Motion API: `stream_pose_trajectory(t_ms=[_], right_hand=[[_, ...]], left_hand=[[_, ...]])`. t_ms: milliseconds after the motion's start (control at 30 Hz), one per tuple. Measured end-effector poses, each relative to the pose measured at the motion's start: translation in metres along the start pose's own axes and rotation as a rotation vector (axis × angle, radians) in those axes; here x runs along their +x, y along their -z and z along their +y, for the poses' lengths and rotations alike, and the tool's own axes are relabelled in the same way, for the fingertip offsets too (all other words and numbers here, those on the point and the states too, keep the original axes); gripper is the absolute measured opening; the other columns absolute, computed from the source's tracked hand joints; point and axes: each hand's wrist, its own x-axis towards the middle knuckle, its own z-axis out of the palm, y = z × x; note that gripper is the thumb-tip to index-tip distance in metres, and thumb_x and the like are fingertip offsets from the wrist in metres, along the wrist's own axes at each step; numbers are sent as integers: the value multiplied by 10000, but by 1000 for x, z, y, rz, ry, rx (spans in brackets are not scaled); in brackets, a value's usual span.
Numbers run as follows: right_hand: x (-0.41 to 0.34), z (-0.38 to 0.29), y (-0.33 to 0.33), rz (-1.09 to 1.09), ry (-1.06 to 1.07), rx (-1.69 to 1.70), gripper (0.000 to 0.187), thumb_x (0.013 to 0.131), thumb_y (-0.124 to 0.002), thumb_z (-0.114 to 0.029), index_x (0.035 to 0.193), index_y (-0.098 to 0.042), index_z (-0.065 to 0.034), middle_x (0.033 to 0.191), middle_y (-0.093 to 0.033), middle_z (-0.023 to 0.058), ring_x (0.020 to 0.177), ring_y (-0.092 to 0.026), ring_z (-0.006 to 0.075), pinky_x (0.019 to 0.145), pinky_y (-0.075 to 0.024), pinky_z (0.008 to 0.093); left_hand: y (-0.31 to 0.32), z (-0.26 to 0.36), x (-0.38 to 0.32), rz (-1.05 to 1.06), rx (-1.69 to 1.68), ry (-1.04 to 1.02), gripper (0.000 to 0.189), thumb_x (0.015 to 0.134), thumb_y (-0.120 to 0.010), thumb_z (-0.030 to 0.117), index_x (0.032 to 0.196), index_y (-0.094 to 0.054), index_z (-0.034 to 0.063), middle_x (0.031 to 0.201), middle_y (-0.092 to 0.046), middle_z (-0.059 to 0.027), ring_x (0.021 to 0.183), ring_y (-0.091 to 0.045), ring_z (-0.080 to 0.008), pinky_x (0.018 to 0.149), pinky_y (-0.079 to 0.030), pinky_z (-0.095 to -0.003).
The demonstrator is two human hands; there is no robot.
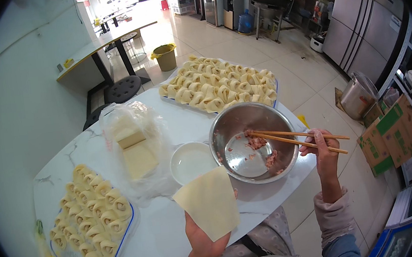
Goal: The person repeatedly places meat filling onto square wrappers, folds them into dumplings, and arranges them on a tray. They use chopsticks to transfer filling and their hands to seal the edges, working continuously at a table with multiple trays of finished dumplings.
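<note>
A square wonton wrapper (211, 204) lies flat across the palm and fingers of my left hand (205, 239), hiding most of them. My right hand (320, 146) grips a pair of wooden chopsticks (291, 138). Their tips touch pink minced meat (257, 141) inside a steel mixing bowl (221, 126), where a few small clumps cling to the bottom and wall. Left of the bowl stands a white dish (190, 160), partly covered by the wrapper. Stacked wrappers (139, 159) rest in an opened clear plastic bag (162, 133).
Folded wontons fill a tray (184, 106) at the table's far side. More sit on a blue-rimmed tray (120, 229) at the left. The marble-patterned table (153, 237) has a rounded edge. Beyond it are a stool (122, 89), a bin (166, 58) and cardboard boxes (401, 133).
</note>
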Motion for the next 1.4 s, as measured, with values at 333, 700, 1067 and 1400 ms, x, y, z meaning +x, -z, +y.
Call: stream_pose_trajectory(t_ms=[333,700,1067,1400], right_hand=[[-5,-1,-1,26,21,128,243,942,-414,-152,944,-552,48,747,-569,103,573,-614,179,511,-537,253],[-11,-33,14,-123,13,-82,235,933,-436,-138,965,-565,56,742,-574,117,551,-611,184,464,-533,250],[-14,-28,3,-178,61,-141,226,937,-430,-145,910,-548,46,705,-551,97,562,-600,166,469,-524,248],[-14,-17,8,-85,-44,6,227,938,-418,-132,917,-548,53,705,-557,97,560,-604,178,481,-526,254]], left_hand=[[0,-1,1,-4,-4,-20,499,947,-280,408,1306,-369,73,1295,-443,-111,1147,-457,-322,1021,-309,-485],[1,-2,2,6,27,-13,508,942,-296,418,1312,-362,76,1299,-440,-113,1138,-466,-323,1002,-337,-483],[6,-1,4,-84,62,-3,502,943,-309,416,1338,-322,106,1337,-397,-86,1199,-420,-281,1028,-316,-459],[3,-3,3,-25,32,-2,501,945,-296,417,1326,-341,95,1309,-427,-97,1163,-450,-295,1017,-331,-458]])
